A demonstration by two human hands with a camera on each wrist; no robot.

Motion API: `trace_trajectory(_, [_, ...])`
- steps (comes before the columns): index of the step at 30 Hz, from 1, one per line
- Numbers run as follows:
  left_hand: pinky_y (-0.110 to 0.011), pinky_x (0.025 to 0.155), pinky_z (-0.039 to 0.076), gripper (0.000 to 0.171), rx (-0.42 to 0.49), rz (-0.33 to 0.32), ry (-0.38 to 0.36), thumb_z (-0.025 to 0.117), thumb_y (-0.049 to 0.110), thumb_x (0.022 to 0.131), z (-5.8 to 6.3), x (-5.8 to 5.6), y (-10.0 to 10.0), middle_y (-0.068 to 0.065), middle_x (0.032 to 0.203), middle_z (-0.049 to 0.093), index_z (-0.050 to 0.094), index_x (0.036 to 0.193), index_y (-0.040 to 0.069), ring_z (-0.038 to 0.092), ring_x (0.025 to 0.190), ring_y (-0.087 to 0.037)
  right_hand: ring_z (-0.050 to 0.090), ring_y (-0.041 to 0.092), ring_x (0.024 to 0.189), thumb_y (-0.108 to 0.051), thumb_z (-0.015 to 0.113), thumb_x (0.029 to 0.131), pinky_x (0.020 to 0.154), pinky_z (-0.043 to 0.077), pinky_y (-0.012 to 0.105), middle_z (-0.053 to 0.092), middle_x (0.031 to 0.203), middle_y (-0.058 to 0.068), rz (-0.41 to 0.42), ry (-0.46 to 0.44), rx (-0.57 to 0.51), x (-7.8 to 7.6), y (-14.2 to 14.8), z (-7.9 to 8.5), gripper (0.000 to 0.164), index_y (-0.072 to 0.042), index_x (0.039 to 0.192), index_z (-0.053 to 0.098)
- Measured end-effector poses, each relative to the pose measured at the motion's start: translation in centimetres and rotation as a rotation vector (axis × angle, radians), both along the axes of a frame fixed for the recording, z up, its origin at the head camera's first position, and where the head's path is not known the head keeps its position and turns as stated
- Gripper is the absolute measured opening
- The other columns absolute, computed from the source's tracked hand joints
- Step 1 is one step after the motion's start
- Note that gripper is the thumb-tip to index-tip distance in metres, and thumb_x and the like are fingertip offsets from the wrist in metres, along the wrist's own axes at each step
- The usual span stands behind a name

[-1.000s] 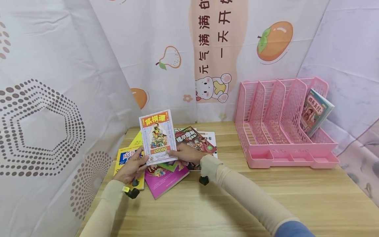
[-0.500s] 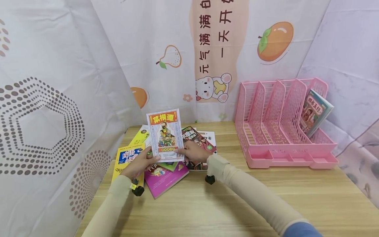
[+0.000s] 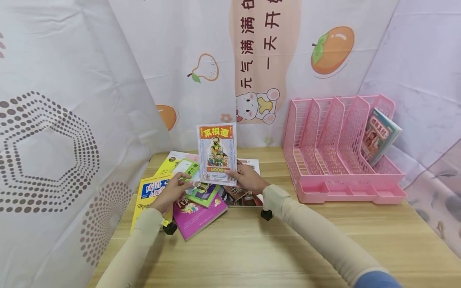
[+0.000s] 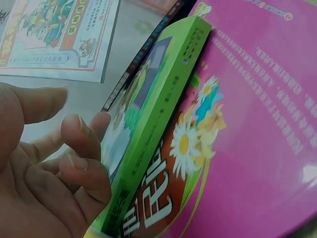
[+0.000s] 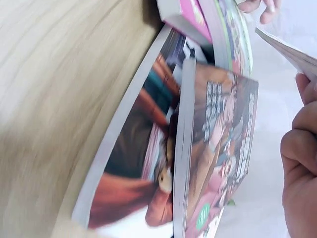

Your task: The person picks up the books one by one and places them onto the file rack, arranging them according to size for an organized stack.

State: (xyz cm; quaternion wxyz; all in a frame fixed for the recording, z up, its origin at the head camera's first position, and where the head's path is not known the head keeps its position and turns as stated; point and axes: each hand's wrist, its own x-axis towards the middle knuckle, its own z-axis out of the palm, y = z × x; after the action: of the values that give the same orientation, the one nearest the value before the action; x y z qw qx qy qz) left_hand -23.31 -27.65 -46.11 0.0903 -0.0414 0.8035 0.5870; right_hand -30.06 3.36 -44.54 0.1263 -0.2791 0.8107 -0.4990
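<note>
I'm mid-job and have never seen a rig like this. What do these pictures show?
No machine here: just a person's two bare hands. The wide picture is taken from the head, looking forward and down; the two close ones are taken from the wrists. On the wooden table lie overlapping books, with a pink rack to their right holding a teal book. The right hand grips a white-bordered book above them; the left hand holds nothing.
</note>
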Motion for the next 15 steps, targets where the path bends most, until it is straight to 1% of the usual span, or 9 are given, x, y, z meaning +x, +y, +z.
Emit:
trace_trajectory(1, [-0.026,0.056,0.04,0.042,-0.007,-0.006,0.001,0.056,0.029,0.108,0.0,-0.1,0.2,-0.019,0.123,0.064,0.043,0.143,0.008,0.046,0.065,-0.014,0.036,0.015,0.038,-0.041,0.055,0.107,0.04,0.036,0.027,0.047,0.049,-0.001,-0.008,0.011,0.002,-0.1,0.3,0.0,0.041,-0.009,0.101,0.079])
trace_trajectory(3, [-0.026,0.058,0.042,0.044,-0.023,-0.02,-0.001,0.056,0.034,0.108,-0.1,-0.4,0.7,-0.017,0.124,0.063,0.043,0.142,0.011,0.047,0.065,-0.015,0.045,0.018,0.043,-0.04,0.055,0.107,0.045,0.042,0.028,0.059,0.06,-0.002,-0.022,0.062,0.014,-0.3,0.7,0.0,0.041,-0.008,0.1,0.079])
trace_trajectory(5, [-0.028,0.06,0.044,0.041,-0.037,-0.034,-0.004,0.057,0.036,0.107,-0.2,-0.6,1.1,-0.016,0.123,0.063,0.045,0.14,0.013,0.049,0.065,-0.016,0.057,0.017,0.053,-0.04,0.056,0.107,0.053,0.049,0.027,0.071,0.077,0.0,-0.033,0.104,0.024,-0.6,1.2,0.0,0.042,-0.006,0.098,0.079])
trace_trajectory(7, [-0.029,0.06,0.045,0.037,-0.065,-0.056,0.007,0.055,0.037,0.108,-0.2,-0.8,1.5,-0.014,0.12,0.063,0.046,0.137,0.015,0.05,0.066,-0.018,0.055,0.014,0.055,-0.039,0.056,0.107,0.054,0.047,0.027,0.074,0.088,0.001,-0.045,0.129,0.022,-0.8,1.6,0.0,0.041,-0.006,0.098,0.079])
trace_trajectory(8, [-0.03,0.06,0.046,0.036,-0.078,-0.069,0.016,0.055,0.037,0.108,-0.2,-0.9,1.7,-0.014,0.118,0.064,0.047,0.136,0.015,0.051,0.066,-0.019,0.053,0.012,0.054,-0.038,0.056,0.107,0.053,0.044,0.027,0.075,0.088,0.001,-0.054,0.146,0.024,-0.8,1.8,0.1,0.041,-0.006,0.097,0.079])
trace_trajectory(10, [-0.032,0.06,0.046,0.034,-0.108,-0.093,0.042,0.053,0.038,0.109,0.0,-1.1,2.2,-0.013,0.115,0.066,0.05,0.133,0.015,0.053,0.068,-0.022,0.043,0.009,0.049,-0.039,0.056,0.107,0.049,0.038,0.026,0.068,0.074,0.001,-0.07,0.164,0.026,-1.0,2.4,0.1,0.046,-0.003,0.089,0.077])
trace_trajectory(12, [-0.033,0.063,0.048,0.034,-0.147,-0.112,0.073,0.052,0.04,0.109,0.1,-1.4,2.8,-0.012,0.112,0.067,0.053,0.13,0.014,0.056,0.073,-0.023,0.03,0.01,0.045,-0.04,0.056,0.107,0.046,0.031,0.026,0.061,0.065,0.001,-0.092,0.178,0.013,-1.2,2.9,0.2,0.046,-0.004,0.087,0.077])
trace_trajectory(13, [-0.033,0.064,0.05,0.034,-0.164,-0.123,0.088,0.052,0.041,0.109,0.1,-1.6,3.1,-0.011,0.111,0.068,0.054,0.128,0.013,0.058,0.076,-0.024,0.028,0.009,0.045,-0.04,0.056,0.107,0.046,0.03,0.026,0.056,0.063,-0.001,-0.102,0.191,0.01,-1.3,3.2,0.3,0.047,-0.004,0.084,0.075])
trace_trajectory(15, [-0.035,0.068,0.052,0.035,-0.195,-0.141,0.112,0.052,0.042,0.108,0.2,-1.9,3.7,-0.01,0.109,0.068,0.056,0.126,0.012,0.06,0.083,-0.025,0.024,0.009,0.046,-0.041,0.055,0.107,0.047,0.028,0.027,0.044,0.058,0.0,-0.125,0.22,0.009,-1.5,3.8,0.5,0.052,-0.004,0.074,0.068])
